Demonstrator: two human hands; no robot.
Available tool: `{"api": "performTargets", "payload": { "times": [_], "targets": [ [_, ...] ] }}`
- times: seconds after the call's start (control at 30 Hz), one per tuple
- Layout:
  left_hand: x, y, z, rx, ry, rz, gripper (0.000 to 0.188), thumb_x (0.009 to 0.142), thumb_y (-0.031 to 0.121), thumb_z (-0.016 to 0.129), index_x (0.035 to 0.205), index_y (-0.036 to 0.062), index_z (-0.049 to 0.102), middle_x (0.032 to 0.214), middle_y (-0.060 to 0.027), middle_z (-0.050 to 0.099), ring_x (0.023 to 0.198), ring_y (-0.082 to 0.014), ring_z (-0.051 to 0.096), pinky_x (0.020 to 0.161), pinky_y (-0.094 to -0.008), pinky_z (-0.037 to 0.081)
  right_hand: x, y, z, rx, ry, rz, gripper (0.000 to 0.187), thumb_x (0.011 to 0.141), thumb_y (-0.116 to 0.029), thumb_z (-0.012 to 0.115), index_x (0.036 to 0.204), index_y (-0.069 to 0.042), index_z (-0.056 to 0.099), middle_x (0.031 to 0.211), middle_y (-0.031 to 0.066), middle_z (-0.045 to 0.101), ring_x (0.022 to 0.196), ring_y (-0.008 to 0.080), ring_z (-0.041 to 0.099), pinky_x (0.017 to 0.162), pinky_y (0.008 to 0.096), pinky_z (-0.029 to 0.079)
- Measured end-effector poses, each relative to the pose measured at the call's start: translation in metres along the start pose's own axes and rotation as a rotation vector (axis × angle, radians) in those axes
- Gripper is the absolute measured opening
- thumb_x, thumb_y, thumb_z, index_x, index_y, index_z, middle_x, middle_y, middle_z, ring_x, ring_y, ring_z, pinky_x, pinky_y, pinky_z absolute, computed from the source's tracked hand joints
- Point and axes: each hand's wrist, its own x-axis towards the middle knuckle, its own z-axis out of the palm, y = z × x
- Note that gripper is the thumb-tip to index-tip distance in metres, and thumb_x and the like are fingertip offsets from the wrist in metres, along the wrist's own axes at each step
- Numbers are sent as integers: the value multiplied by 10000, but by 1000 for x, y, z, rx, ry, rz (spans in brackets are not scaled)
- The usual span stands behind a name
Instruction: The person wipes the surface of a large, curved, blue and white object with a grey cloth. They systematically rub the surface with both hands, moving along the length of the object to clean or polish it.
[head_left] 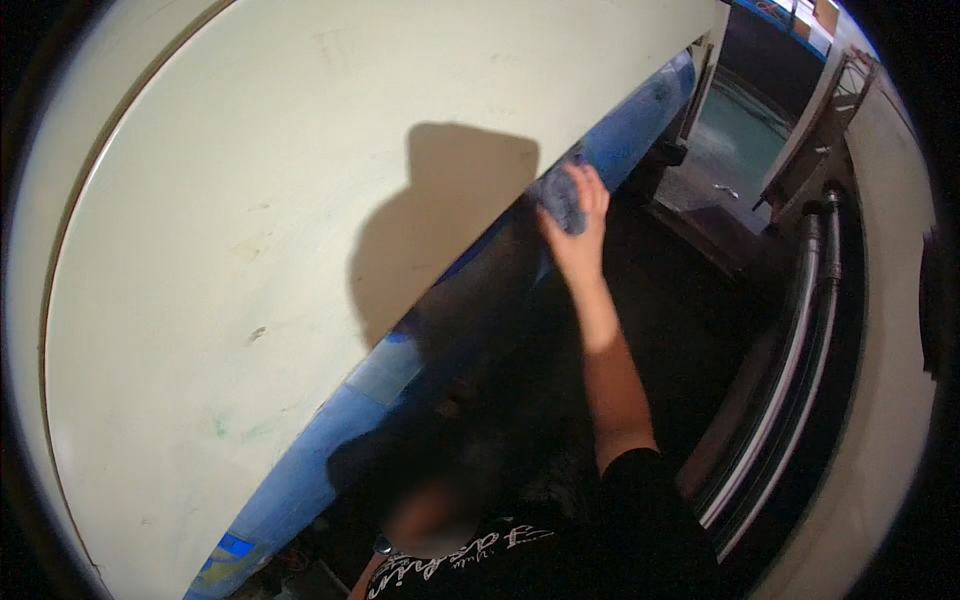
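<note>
My right hand point(580, 215) is stretched far out with its fingers closed round a fuzzy dark-grey pad point(561, 199). The pad lies against the long blue strip point(636, 122) that runs along the lower edge of a big cream panel point(250, 210). My left hand point(428, 515) is low in the view, in front of my black shirt; a blur covers it and its fingers cannot be made out. A watch point(383, 545) shows at that wrist.
The cream panel fills the left and carries scuffs and a broad shadow. Two shiny metal pipes point(800, 340) run down the right beside a pale curved wall point(900, 300). A greenish floor point(740, 130) shows at the upper right. Dark space lies below the strip.
</note>
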Motion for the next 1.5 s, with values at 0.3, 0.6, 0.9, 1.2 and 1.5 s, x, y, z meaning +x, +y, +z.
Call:
{"api": "performTargets", "payload": {
  "times": [0.3,0.6,0.9,1.2,1.5],
  "targets": [
    [39,10,10,110,47,98,447,914,309,498,1247,14,457,1214,-205,503,1069,-350,528,883,-416,450,43,80,-10,-44,156,7,545,669,-89,648,1185,-27,484,1173,198,441,1117,350,429,955,411,359],
    [26,19,-4,89,-203,-11,409,919,328,486,1182,17,521,1144,-199,547,1004,-332,564,834,-420,466,-44,-24,12,149,85,22,533,681,-80,602,1198,-42,476,1152,163,450,1123,339,422,983,429,309],
    [17,11,0,-100,179,-3,308,896,259,478,1101,39,548,1035,-180,595,926,-318,589,803,-417,470,46,68,0,100,365,303,569,716,-84,614,1231,48,412,1178,195,451,1093,308,455,980,387,334],
    [15,-5,10,-124,121,88,346,880,290,535,1101,24,549,1037,-195,588,917,-341,587,774,-424,479,-6,0,-10,195,-76,4,535,666,-59,574,1184,11,462,1112,169,422,1080,325,427,950,397,344],
    [-4,-48,43,56,139,-74,407,856,291,563,1164,26,538,1102,-188,573,983,-361,567,825,-434,473,-79,-22,32,240,8,13,679,629,-37,676,1262,-10,429,1210,197,389,1149,355,388,1012,438,288]
  ]
}}
